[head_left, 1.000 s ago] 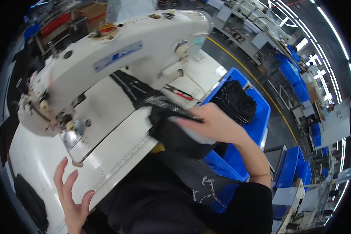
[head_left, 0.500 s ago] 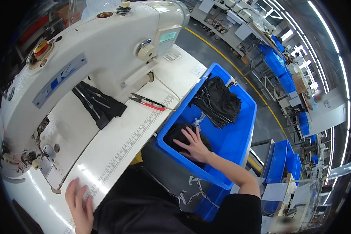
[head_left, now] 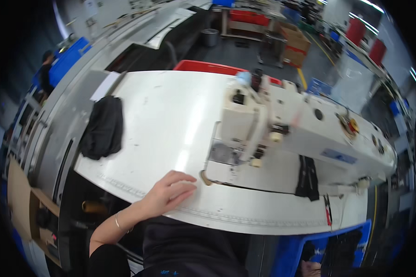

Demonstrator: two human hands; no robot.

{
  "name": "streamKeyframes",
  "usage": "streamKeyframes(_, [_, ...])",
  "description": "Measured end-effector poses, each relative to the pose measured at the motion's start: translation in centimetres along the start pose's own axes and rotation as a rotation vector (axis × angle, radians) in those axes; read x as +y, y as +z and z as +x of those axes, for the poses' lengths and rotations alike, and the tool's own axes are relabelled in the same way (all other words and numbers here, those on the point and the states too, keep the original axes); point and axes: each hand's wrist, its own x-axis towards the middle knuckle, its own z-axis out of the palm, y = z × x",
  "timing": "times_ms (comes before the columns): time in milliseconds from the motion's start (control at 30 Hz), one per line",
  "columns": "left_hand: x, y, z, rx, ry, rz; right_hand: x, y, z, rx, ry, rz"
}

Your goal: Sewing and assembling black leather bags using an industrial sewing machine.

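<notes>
My left hand (head_left: 173,193) rests on the white sewing table (head_left: 162,115) left of the needle plate, fingers loosely bent and slightly apart, holding nothing. The white sewing machine (head_left: 309,120) stands on the table's right half. Black strips with zippers (head_left: 307,177) lie under its arm, with red-handled thread snips (head_left: 328,212) beside them. A folded black cloth (head_left: 101,127) lies at the table's left end. My right hand (head_left: 309,267) is low in the blue bin (head_left: 365,233) at the bottom right among dark fabric; its fingers are mostly cut off or unclear.
A red bin (head_left: 205,65) sits behind the table. A metal rail (head_left: 55,138) and an open cardboard box (head_left: 21,194) are on the left, where a co-worker (head_left: 45,76) works farther back. A cardboard box (head_left: 293,46) and a grey bucket (head_left: 210,37) stand on the floor behind.
My view has swung left, showing more of the table's left end. My right hand went from the black fabric at the machine down into the blue bin, leaving zipper strips on the table.
</notes>
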Motion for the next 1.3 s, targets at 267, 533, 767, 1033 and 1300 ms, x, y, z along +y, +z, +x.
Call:
streamKeyframes(267, [-11.6, -15.1, -11.4, 0.39, -0.482, 0.573, -24.7, -6.7, 3.4, 0.135, -0.793, 0.132])
streamKeyframes(533, [-12.9, -18.3, -10.5, 0.638, -0.139, 0.756, -52.5, 5.1, 8.8, 0.118, -1.73, 0.089])
streamKeyframes(767, [-13.9, -15.5, -8.5, 0.737, -0.184, 0.71, -69.7, 16.7, 14.6, -0.075, -1.397, 0.35])
streamKeyframes(1033, [-18.9, -15.8, -10.8, 0.184, -0.77, 0.622, -67.9, 0.0, 16.9, 0.133, -1.055, 1.39])
streamKeyframes(1300, [-16.2, -17.7, -7.7, 0.455, -0.451, 0.621, -55.3, 4.4, 12.3, 0.339, -1.381, -0.003])
